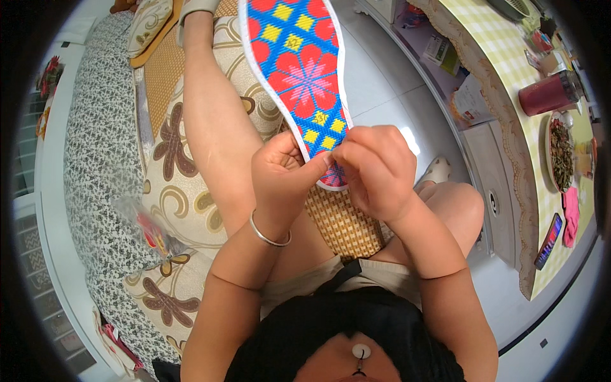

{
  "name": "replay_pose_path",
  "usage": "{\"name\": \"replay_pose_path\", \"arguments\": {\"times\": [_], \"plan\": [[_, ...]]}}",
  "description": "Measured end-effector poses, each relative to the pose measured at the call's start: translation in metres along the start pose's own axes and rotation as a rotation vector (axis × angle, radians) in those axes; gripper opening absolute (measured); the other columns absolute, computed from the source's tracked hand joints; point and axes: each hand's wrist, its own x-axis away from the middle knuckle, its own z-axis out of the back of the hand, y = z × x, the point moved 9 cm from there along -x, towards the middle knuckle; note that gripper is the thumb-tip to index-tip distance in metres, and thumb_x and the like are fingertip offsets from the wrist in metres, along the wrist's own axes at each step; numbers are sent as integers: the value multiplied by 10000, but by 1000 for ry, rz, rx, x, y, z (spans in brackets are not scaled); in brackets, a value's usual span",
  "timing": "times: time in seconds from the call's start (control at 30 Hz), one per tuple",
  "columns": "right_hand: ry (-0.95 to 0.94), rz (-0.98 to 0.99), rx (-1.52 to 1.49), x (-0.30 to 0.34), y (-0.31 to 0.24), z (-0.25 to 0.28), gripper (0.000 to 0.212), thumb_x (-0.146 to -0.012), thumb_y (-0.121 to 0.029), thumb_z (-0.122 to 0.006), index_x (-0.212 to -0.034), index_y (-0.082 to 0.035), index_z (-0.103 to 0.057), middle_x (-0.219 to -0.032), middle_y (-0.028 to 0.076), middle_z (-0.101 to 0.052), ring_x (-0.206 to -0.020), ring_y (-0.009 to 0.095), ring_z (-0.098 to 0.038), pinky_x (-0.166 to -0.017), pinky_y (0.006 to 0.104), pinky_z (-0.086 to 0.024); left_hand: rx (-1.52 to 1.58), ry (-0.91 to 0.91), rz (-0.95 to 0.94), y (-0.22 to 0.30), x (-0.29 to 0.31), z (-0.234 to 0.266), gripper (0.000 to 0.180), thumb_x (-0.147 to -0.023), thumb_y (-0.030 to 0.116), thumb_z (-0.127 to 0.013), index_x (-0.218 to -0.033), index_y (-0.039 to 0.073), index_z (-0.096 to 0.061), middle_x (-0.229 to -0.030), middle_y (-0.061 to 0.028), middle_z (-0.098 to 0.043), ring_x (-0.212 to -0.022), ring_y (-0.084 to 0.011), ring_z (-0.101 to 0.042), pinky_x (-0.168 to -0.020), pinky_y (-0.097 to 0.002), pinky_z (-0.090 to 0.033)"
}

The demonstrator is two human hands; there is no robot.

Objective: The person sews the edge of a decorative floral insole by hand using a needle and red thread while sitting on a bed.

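Note:
An embroidered insole point(302, 76) with a white edge extends away from me over my lap, covered in red and pink flowers, blue bands and yellow diamonds. My left hand point(280, 172) grips its near, narrower end, with the thumb flat on the patterned face and the fingers curled at the left edge. At the right edge of that same end, my right hand point(379, 169) is closed in a pinch, its fingertips touching or very near the border. Whatever those fingertips hold is too small or hidden to tell. A tan woven surface point(344, 223) lies beneath both hands.
To the right, a table with a checked cloth point(519, 153) holds a dark red cup point(548, 94), a plate of food point(561, 156), a phone point(548, 242) and a pink cloth point(569, 216). On the left, a clear plastic bag point(149, 229) rests on the flower-patterned seat cover point(168, 299).

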Motion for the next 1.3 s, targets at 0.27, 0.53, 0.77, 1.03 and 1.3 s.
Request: {"name": "replay_pose_path", "arguments": {"times": [0.27, 0.53, 0.77, 1.03, 1.3], "plan": [[-45, -115, -112, 3, 12, -10, 148, -753, -3, -648, -887, -23, -587, -886, 117, -621, -646, 243, -588, -562, 315, -484, 2, 10, 7, -1, -1, 1, 220, -782, -105, -582, -1002, -92, -578, -952, -118, -648, -845, -120, -622, -761, -239, -508], [89, -1028, -1486, 27, 66, -32, 101, -923, -86, -496, -949, 10, -513, -835, 118, -616, -535, 83, -526, -445, 181, -397, -16, 27, 55, -8, -1, 6, 276, -759, -105, -600, -1033, -107, -571, -976, -133, -650, -846, -145, -638, -776, -255, -519], [188, -681, -520, 6, 68, 28, 67, -827, 11, -574, -876, -10, -614, -716, 36, -569, -567, 80, -468, -479, 224, -375, 8, 73, 55, 0, -3, 7, 230, -761, -107, -610, -988, -111, -578, -946, -150, -656, -833, -142, -636, -761, -257, -524], [-111, -194, 48, -3, 20, -1, 146, -656, -37, -692, -779, -81, -628, -663, 41, -549, -590, 222, -545, -492, 332, -430, 78, 90, 87, -3, -3, 14, 254, -747, -106, -619, -998, -103, -577, -969, -150, -650, -847, -147, -633, -775, -255, -520], [-122, -175, 57, -4, 17, -3, 156, -635, -36, -682, -772, -82, -625, -646, 37, -525, -574, 215, -525, -489, 324, -423, 58, 93, 84, -2, -2, 14, 254, -748, -109, -619, -998, -102, -577, -973, -147, -649, -853, -146, -631, -781, -254, -517]]}}
